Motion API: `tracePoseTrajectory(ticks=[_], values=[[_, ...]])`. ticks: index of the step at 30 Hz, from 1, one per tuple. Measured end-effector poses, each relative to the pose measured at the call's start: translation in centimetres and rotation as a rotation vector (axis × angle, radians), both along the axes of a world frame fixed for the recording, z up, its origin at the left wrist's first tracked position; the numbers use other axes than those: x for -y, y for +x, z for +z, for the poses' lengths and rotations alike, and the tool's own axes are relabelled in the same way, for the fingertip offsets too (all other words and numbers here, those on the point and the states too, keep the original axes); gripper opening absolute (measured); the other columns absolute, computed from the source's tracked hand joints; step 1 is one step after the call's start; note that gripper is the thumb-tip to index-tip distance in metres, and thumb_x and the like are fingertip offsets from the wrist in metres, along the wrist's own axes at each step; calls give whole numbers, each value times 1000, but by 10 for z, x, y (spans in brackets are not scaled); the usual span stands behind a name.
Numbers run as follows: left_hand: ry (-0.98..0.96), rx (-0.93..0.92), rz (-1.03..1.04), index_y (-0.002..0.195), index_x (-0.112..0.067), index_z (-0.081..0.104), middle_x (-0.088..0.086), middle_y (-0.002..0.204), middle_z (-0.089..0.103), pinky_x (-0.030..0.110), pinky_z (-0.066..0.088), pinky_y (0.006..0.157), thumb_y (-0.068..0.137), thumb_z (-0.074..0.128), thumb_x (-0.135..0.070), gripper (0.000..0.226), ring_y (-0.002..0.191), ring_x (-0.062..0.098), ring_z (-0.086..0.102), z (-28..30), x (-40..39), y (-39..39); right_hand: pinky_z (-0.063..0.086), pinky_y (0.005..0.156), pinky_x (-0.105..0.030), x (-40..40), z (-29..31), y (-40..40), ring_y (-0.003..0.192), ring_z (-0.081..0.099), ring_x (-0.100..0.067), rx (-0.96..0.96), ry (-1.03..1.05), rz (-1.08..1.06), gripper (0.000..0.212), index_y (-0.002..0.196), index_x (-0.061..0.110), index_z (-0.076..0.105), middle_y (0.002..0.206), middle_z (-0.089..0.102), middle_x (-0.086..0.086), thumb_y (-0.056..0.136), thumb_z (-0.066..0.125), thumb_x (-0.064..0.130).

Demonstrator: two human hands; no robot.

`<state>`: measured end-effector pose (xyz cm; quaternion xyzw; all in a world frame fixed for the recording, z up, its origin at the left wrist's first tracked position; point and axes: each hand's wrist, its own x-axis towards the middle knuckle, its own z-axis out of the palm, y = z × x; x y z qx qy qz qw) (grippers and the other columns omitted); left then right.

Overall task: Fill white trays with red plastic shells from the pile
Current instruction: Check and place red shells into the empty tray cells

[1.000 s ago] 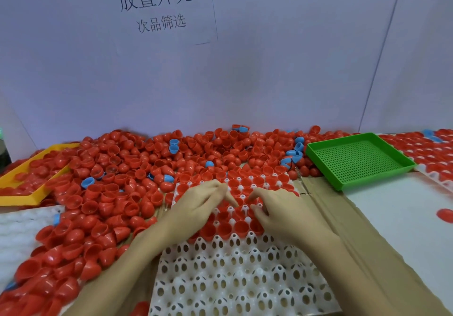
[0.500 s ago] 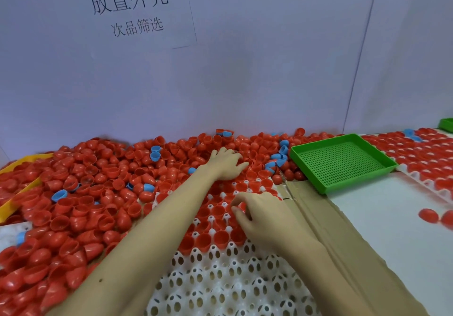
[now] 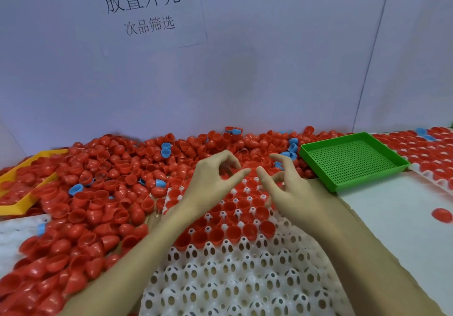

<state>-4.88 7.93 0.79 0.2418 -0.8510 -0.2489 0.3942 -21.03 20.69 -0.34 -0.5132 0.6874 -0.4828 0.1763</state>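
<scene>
Two bare hands hover over the far rows of the white tray, where red shells already sit in the cells nearest the pile. On the left hand the fingers are loosely curled and the thumb stretches toward the right hand, whose fingers are also bent; whether either pinches a shell I cannot tell (motion blur hides the fingertips). Blue shells dot the pile. Right of it lies a green mesh tray, and a yellow tray far left.
</scene>
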Motion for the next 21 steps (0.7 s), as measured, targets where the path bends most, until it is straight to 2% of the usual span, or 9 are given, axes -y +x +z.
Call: tracePoseTrajectory(ticks=[1, 3, 6, 9, 11, 14, 18, 21], values=[[13, -20, 0, 96, -27, 67, -16, 89, 69, 13, 50, 77, 90, 81, -39, 19, 88, 6, 67, -4, -11, 13, 57, 65, -29, -1, 2, 5, 84, 74, -6, 67, 5, 104, 67, 151, 40, 36, 98, 72, 7, 93, 58, 68], [31, -37, -6, 105, -30, 63, -18, 98, 67, 10, 48, 82, 89, 81, -36, 25, 97, 4, 66, -10, -30, 35, 61, 69, -28, -3, 4, 16, 94, 75, -8, 50, -4, 264, 58, 145, 40, 49, 117, 68, 12, 93, 68, 57], [24, -26, 5, 114, -35, 60, -19, 103, 67, 10, 47, 88, 89, 82, -30, 34, 104, 5, 65, -16, -47, 56, 63, 79, -33, -3, 2, 31, 88, 76, -11, -48, -30, 338, 36, 129, 31, 69, 110, 75, 14, 94, 76, 39], [-18, -27, 28, 114, -31, 65, -20, 105, 68, 17, 50, 91, 90, 82, -29, 29, 106, 8, 66, -23, -53, 69, 61, 77, -27, -4, 1, 36, 86, 77, -11, 31, -40, 395, 31, 122, 26, 73, 105, 76, 12, 93, 79, 28], [-45, -11, 60, 115, -30, 67, -21, 106, 68, 17, 49, 93, 90, 82, -34, 29, 106, 6, 66, -25, -54, 76, 61, 83, -26, -4, 2, 35, 97, 75, -8, 15, -28, 426, 30, 120, 29, 74, 110, 75, 14, 91, 81, 29], [-102, 12, 87, 116, -30, 67, -22, 107, 66, 21, 51, 94, 89, 84, -30, 32, 107, 6, 65, -28, -54, 82, 59, 94, -30, -4, 2, 33, 111, 70, -5, -23, 6, 459, 34, 121, 35, 73, 119, 73, 17, 90, 83, 29], [-103, -17, 105, 115, -30, 67, -20, 108, 64, 22, 51, 91, 90, 80, -35, 28, 105, 11, 65, -24, -55, 82, 60, 93, -28, -5, 5, 34, 110, 73, -11, 31, -30, 513, 36, 125, 27, 71, 117, 75, 9, 92, 81, 15], [-61, -53, 113, 116, -30, 69, -19, 111, 63, 18, 50, 91, 93, 75, -39, 25, 108, 14, 65, -23, -56, 81, 62, 86, -30, -5, 7, 35, 98, 77, -19, 75, -75, 496, 34, 125, 23, 70, 108, 77, 1, 94, 78, 15]])
